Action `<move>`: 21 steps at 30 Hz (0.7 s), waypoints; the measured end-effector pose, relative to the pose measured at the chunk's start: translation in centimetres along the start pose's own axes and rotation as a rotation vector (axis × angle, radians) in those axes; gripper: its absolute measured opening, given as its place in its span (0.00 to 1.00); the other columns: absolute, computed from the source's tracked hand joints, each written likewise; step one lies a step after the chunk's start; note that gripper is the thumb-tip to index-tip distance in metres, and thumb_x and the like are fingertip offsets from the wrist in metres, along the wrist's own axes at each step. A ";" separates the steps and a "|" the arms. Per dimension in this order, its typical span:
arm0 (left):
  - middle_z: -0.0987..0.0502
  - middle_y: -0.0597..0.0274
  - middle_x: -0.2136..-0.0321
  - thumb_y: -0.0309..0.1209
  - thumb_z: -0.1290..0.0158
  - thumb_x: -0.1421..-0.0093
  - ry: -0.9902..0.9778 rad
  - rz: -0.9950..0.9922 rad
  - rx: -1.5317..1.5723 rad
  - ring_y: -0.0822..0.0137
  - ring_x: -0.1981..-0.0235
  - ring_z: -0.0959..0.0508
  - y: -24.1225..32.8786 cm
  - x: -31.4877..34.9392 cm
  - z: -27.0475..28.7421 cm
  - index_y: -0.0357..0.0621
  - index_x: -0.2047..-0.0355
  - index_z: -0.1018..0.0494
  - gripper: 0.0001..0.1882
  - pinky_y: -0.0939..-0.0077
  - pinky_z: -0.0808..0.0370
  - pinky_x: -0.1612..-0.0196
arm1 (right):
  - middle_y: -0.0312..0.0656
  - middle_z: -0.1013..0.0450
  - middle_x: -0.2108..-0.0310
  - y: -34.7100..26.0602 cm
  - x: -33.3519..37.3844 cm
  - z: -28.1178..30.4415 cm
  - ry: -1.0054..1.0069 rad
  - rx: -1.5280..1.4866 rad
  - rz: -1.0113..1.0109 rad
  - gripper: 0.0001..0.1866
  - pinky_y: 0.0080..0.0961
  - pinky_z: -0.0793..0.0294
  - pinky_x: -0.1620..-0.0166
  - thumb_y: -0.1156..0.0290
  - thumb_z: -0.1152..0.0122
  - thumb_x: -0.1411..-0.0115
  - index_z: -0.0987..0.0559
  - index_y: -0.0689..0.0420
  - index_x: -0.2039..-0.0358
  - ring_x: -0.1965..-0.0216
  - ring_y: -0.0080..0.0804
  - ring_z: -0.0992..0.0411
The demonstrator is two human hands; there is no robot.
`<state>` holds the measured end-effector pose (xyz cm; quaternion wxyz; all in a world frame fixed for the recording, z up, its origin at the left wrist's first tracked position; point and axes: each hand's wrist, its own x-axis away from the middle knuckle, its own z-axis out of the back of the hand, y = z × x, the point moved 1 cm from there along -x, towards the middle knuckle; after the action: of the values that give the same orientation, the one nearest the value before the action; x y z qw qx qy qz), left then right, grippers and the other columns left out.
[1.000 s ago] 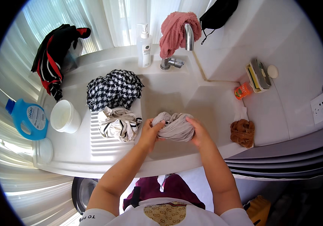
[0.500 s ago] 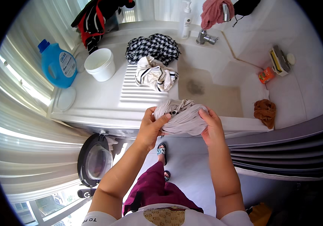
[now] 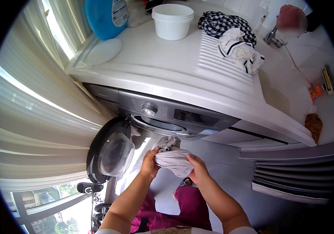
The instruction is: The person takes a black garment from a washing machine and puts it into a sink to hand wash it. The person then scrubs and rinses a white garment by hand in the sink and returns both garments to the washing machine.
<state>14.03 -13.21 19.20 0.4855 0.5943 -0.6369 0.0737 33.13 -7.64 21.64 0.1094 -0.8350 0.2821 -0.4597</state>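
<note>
Grey cloth [image 3: 173,163] is bundled in the air between my two hands, above the floor [image 3: 225,165] and near the front of the washer [image 3: 163,106], as I see it from my distant place. My left hand [image 3: 149,163] is clamped on the left end, with its thumb lying on top; my right hand [image 3: 199,169] grips the right end in a similar manner. The fingers beneath are mostly covered, so I cannot tell how deep they hold. The upper part of the bundle is loose and crumpled. At the left, the door [image 3: 117,154] stands open, apart from the left hand.

For carrying this bundle well, I judge that both grips should press equally, because soft folds can slip out from the middle. I would first gather the loose upper part under the thumbs, so that it does not catch on the door. I would also move slowly, since from one view I cannot measure the gap to the washer.
</note>
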 end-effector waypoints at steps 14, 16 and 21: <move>0.36 0.61 0.47 0.35 0.56 0.37 -0.222 -0.204 0.119 0.57 0.54 0.29 8.9 -16.7 5.1 0.51 0.51 0.40 0.15 0.57 0.31 0.51 | 0.42 0.35 0.54 4.8 -20.8 -4.7 0.253 -0.484 0.200 0.15 0.41 0.37 0.46 0.69 0.55 0.38 0.34 0.56 0.51 0.53 0.44 0.35; 0.33 0.61 0.50 0.34 0.56 0.37 -0.146 -0.107 0.126 0.57 0.54 0.29 7.4 -16.3 5.4 0.50 0.50 0.40 0.16 0.58 0.31 0.51 | 0.44 0.36 0.51 6.3 -18.6 -4.3 0.155 -0.338 0.174 0.16 0.41 0.38 0.45 0.69 0.55 0.38 0.35 0.56 0.49 0.51 0.45 0.35; 0.28 0.60 0.58 0.32 0.55 0.38 -0.079 0.042 0.155 0.62 0.59 0.28 3.9 -9.9 2.6 0.49 0.49 0.39 0.17 0.62 0.31 0.53 | 0.51 0.37 0.47 5.4 -12.3 -2.4 0.073 -0.238 -0.003 0.19 0.43 0.38 0.43 0.71 0.52 0.40 0.34 0.55 0.47 0.45 0.49 0.38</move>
<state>7.64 -7.10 12.73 0.4109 0.6190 -0.6603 0.1097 23.98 -4.83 11.85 -0.0014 -0.8253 0.3369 -0.4532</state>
